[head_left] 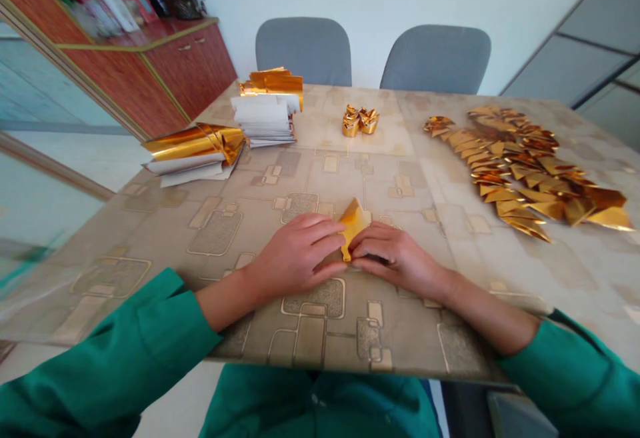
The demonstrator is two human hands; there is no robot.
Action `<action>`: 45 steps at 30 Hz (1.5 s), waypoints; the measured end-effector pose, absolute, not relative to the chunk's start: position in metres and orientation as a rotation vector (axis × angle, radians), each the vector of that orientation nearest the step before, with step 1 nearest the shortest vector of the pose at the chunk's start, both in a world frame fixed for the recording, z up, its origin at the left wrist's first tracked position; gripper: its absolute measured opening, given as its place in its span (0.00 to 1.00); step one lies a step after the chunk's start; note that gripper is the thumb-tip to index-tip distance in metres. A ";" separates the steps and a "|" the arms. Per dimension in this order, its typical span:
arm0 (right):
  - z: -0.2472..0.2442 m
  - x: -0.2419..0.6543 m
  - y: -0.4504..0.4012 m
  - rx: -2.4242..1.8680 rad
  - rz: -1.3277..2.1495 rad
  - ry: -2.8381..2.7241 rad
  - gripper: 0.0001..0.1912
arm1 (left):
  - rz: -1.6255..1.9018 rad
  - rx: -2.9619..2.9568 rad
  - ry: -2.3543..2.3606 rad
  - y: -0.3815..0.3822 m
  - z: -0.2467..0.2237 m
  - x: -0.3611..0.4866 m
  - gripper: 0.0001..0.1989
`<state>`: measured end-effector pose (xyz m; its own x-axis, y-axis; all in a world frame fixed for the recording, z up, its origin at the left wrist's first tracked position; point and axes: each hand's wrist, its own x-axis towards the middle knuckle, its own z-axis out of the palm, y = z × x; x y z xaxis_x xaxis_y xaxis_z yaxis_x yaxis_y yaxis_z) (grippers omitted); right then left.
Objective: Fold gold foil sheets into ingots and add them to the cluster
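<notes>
Near the front of the table, both hands hold a small piece of gold foil paper point(353, 220), folded to a point at its far end. My left hand point(295, 251) grips its left side, with the thumb at the near end and the fingers along the edge. From the right, my right hand point(400, 255) pinches the near corner between thumb and curled fingers. The underside of the paper and parts of the fingertips are hidden.
Gold foil sheets with white backs lie in one stack point(197, 151) at left and another point(267, 118) behind it. Folded gold pieces point(370, 121) stand at the back middle. Rows of folded gold pieces point(520, 165) spread over the right. Two grey chairs point(304, 51) stand behind the patterned tablecloth point(310, 358).
</notes>
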<state>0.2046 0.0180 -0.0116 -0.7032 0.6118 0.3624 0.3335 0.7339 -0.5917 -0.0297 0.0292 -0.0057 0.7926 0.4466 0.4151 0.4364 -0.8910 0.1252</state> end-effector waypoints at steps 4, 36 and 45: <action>-0.012 0.193 0.010 -0.876 0.670 -2.230 0.08 | 0.624 2.926 0.773 0.016 -0.004 -0.023 0.14; -0.014 0.188 0.018 -1.100 0.560 -2.351 0.11 | 0.452 2.563 1.164 0.009 -0.005 -0.039 0.06; -0.020 0.181 0.019 -1.238 0.366 -2.377 0.11 | 0.470 2.576 1.255 0.010 -0.008 -0.038 0.06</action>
<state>0.1814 0.0189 -0.0196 -0.5068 0.8239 0.2538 0.7094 0.5658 -0.4202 -0.0375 0.0102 -0.0075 0.5801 0.7941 0.1814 0.7178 -0.6036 0.3469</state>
